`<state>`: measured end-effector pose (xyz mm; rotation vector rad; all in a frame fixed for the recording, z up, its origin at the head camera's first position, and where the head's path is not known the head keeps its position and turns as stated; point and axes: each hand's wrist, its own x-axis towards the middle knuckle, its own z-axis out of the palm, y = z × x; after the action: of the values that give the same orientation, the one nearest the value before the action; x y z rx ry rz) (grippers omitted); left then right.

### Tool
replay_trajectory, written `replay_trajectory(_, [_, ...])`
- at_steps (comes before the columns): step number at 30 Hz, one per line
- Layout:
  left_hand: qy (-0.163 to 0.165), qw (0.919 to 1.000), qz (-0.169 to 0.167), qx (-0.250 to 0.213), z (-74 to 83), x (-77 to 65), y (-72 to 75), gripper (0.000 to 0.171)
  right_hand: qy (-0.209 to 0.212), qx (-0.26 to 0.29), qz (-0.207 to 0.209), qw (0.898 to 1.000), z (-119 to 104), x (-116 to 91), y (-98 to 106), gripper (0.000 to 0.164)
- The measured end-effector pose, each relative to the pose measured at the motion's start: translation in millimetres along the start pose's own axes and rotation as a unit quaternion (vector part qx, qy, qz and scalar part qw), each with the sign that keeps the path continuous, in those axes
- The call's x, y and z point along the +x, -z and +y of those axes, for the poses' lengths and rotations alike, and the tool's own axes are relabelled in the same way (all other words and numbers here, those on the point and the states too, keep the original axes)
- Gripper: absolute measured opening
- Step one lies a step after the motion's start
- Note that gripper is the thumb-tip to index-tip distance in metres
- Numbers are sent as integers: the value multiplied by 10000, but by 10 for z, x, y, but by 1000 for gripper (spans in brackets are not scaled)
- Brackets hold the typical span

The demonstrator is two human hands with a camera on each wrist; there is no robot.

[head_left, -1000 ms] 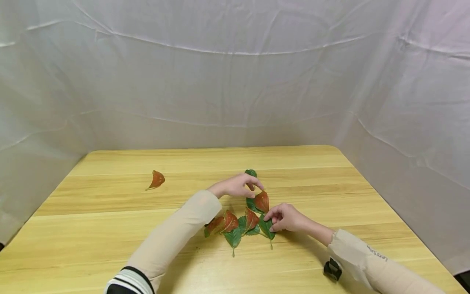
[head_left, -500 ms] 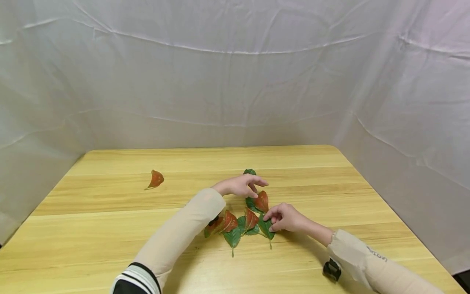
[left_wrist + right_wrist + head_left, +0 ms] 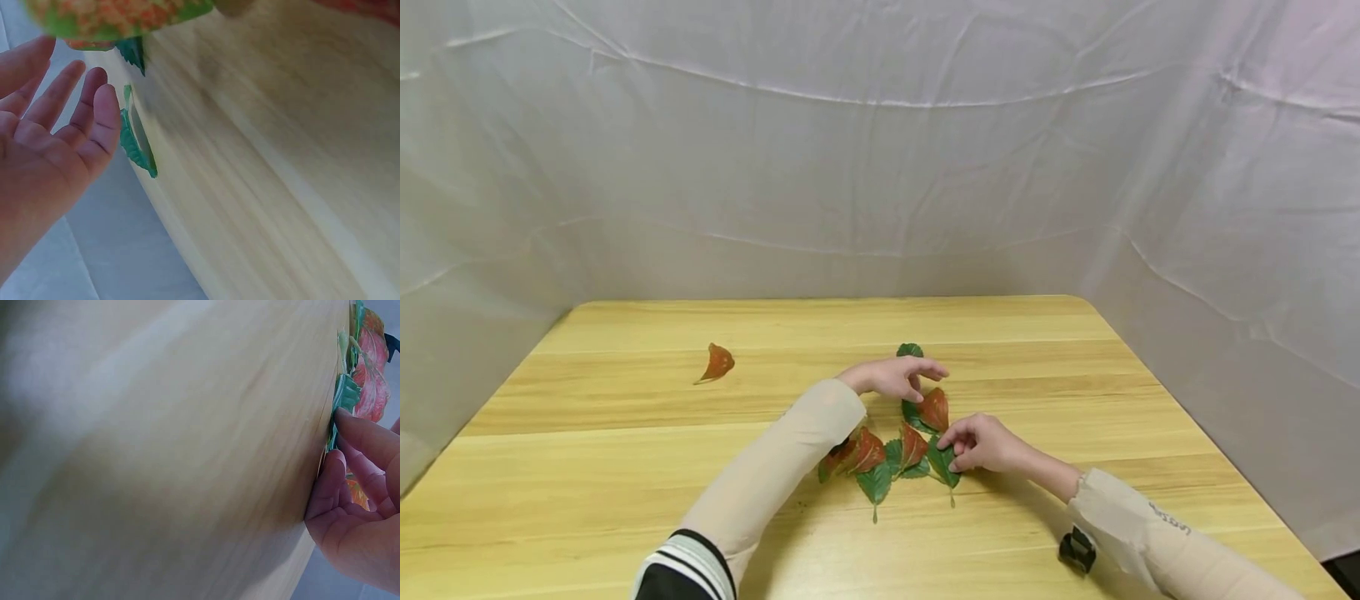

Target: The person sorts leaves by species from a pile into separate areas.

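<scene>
Artificial leaves, green ones and red ones, lie joined in an angled row on the wooden table. My left hand [image 3: 895,379] hovers over the upper part of the row, its fingers loosely extended and holding nothing; beneath it are a red leaf [image 3: 934,410] and, just beyond, a green leaf [image 3: 910,350]. In the left wrist view that palm shows bare beside a green leaf [image 3: 136,142]. At the row's right corner my right hand [image 3: 988,446] pinches a green leaf [image 3: 942,463] between thumb and finger. Another red leaf [image 3: 913,446] lies left of it.
A lone red leaf [image 3: 718,362] lies at the table's far left. Two more leaves, red [image 3: 868,450] and green [image 3: 876,483], are near the left forearm, which partly covers the row's left end. White cloth [image 3: 880,183] hangs behind the wooden table [image 3: 625,483].
My left hand has shifted slightly right and its fingers have straightened, now covering the red patch seen beneath it earlier. My right hand stays on the green leaf.
</scene>
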<state>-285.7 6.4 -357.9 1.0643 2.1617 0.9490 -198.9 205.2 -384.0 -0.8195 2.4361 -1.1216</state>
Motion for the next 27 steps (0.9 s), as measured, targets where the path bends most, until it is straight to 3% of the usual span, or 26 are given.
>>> replay_trajectory(6, [-29, 9998, -175, -92, -5, -2, -24, 50, -26, 53, 16, 10000, 3, 2, 3, 21])
replay_trajectory(10, [-6, 9999, -78, -100, -22, -11, -32, 46, -15, 82, 3, 10000, -1, 2, 3, 20])
replay_trajectory(19, [507, 9985, 215, 6, -83, -42, -11, 44, -16, 54, -9, 10000, 22, 7, -15, 20])
replay_trajectory(22, [434, 9987, 248, -18, -127, -61, -12, 38, -40, 75, 2, 10000, 32, 12, -22, 21])
replay_trajectory(27, [144, 9994, 324, -35, -155, -102, -5, 14, -65, 93, 28, 9999, 43, 26, -30, 21])
